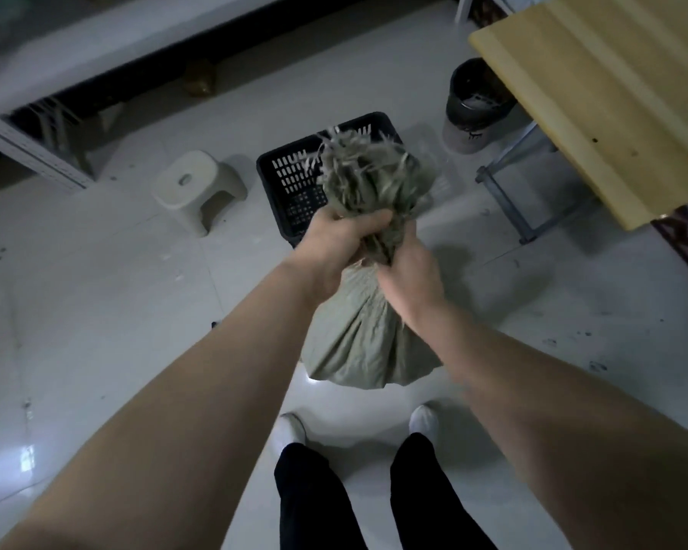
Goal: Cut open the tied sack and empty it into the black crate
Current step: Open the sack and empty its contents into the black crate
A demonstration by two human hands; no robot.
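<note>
Pale glossy floor tiles (96,311) fill the room, and the grey-green sack (358,343) sits on them just ahead of the person's feet. Both hands clench its gathered neck, left hand (342,240) above, right hand (410,271) just below, fingers wrapped tight around the cloth under the frayed top. No blade is in sight, so I judge the tie uncut. Keeping the neck upright and pinched below the tie would stop spilling. Beyond stands the black crate (290,184), apparently empty and near. A yellow table (612,113), a dark bin (473,109) and a small stool (195,184) crowd its sides.
</note>
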